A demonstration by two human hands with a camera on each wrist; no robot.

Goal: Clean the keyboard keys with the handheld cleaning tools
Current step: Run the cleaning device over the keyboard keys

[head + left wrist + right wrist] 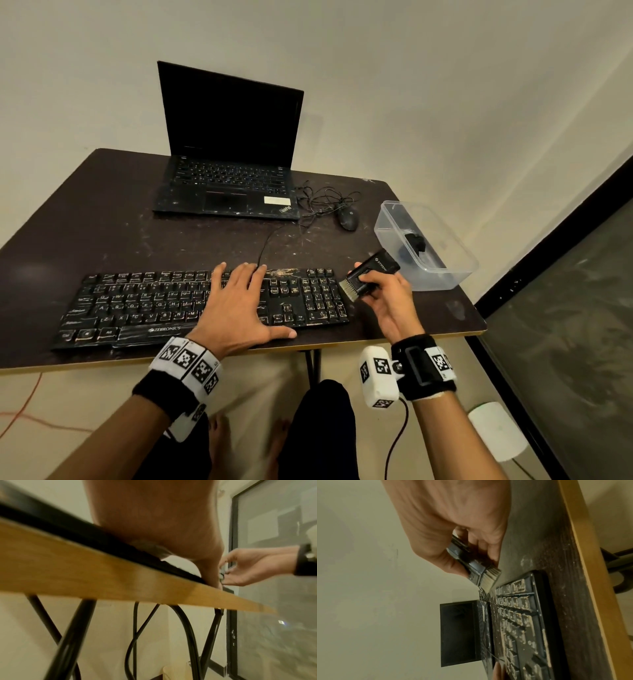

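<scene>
A dusty black keyboard (144, 308) lies along the table's front edge; it also shows in the right wrist view, keyboard (518, 622). My left hand (236, 301) lies flat on its middle keys with the fingers spread, and its palm (154, 520) fills the top of the left wrist view. Just off the keyboard's right end, my right hand (383, 301) grips a black cleaning brush (368, 275). Its pale bristles (349, 291) point left toward the number pad. The right wrist view shows the brush (474, 566) a little above the keys.
An open black laptop (229, 154) stands at the back of the dark table (85, 212). A wired mouse (347, 219) and its tangled cable lie right of it. A clear plastic box (455, 263) holding a dark item sits at the right edge.
</scene>
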